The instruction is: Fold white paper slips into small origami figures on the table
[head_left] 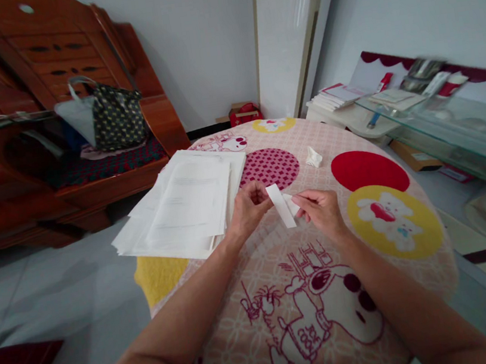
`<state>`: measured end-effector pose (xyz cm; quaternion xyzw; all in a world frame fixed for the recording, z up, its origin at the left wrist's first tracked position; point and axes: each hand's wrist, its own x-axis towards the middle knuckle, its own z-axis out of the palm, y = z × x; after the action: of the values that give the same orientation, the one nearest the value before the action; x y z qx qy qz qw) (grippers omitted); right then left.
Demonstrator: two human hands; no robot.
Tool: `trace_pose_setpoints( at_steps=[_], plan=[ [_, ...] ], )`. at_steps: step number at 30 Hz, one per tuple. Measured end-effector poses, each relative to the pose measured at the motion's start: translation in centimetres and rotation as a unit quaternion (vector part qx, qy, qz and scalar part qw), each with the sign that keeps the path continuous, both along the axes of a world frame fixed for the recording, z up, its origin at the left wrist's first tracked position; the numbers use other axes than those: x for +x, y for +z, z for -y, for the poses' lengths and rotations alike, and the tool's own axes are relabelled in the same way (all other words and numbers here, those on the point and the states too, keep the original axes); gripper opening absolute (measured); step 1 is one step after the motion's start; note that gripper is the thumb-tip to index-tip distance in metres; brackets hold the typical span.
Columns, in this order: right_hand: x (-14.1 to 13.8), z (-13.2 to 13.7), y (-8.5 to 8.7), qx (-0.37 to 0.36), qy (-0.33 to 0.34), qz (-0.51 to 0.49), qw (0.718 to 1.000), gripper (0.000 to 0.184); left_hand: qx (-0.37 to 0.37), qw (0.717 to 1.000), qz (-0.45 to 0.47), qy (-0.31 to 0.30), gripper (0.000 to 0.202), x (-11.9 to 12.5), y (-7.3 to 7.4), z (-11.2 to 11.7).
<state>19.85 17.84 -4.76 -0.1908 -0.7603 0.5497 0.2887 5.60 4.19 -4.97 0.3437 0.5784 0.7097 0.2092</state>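
Observation:
Over the middle of a round table with a cartoon-print cloth (330,290), both my hands pinch a narrow folded strip of white paper (281,205). My left hand (247,206) grips its upper end with fingers curled. My right hand (319,210) holds the lower right side between thumb and fingers. A messy stack of white paper sheets (185,205) lies just left of my left hand, hanging over the table edge. A small crumpled white scrap (313,157) sits farther back on the cloth.
A carved wooden bench (60,141) with a patterned handbag (114,117) stands at the left. A tall white floor appliance (283,37) is behind the table. At the right, a glass-topped shelf (451,116) holds papers and small items. Grey tiled floor lies at the left.

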Motion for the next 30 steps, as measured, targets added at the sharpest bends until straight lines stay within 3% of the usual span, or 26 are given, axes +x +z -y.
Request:
trace_pose_setpoints(
  at_steps=[8,15,25,30],
  plan=[
    [0.0,0.6,-0.6,0.149,-0.025,-0.055,0.987,0.021,0.026,0.994,0.096,-0.037,0.027,0.1,0.3,0.1],
    [0.2,1.4,0.0,0.205,-0.023,-0.06,0.977,0.02,0.06,0.992,0.098,-0.046,0.032,0.5,0.6,0.3],
    [0.3,1.4,0.7,0.161,0.035,-0.042,0.985,0.02,0.023,0.994,-0.047,-0.095,0.033,-1.0,-0.3,0.4],
    [0.5,0.8,1.3,0.049,0.047,-0.054,0.996,0.023,-0.03,0.979,-0.118,-0.166,0.031,-1.1,-0.2,1.0]
  ],
)
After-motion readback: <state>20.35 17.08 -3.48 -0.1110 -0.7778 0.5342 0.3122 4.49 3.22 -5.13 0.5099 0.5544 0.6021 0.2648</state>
